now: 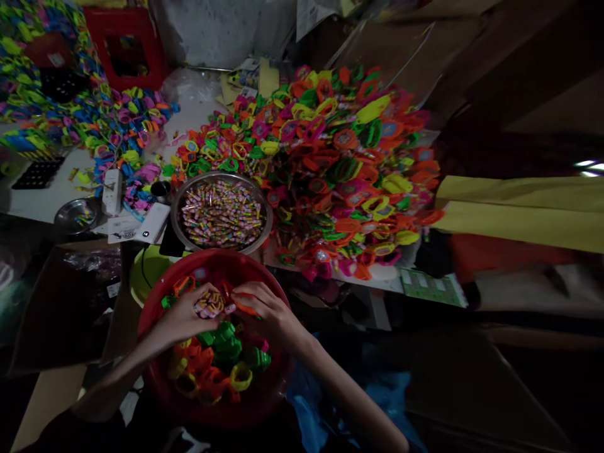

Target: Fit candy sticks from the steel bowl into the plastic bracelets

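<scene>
Above a red plastic basin, my left hand is closed round a bunch of small wrapped candies. Close beside it, my right hand has its fingers bent over an orange toy watch, partly hidden under them. One candy's pink end sticks out between the two hands; which fingers grip it I cannot tell. Below the hands, the basin contains green toy watches along with orange and yellow ones. Behind the basin stands a metal bowl full of similar wrapped candies.
A large heap of colourful toy watches covers the table behind and right of the bowl. More small toys lie at the left, near a red stool. A power strip, small metal dish and cardboard box are at the left.
</scene>
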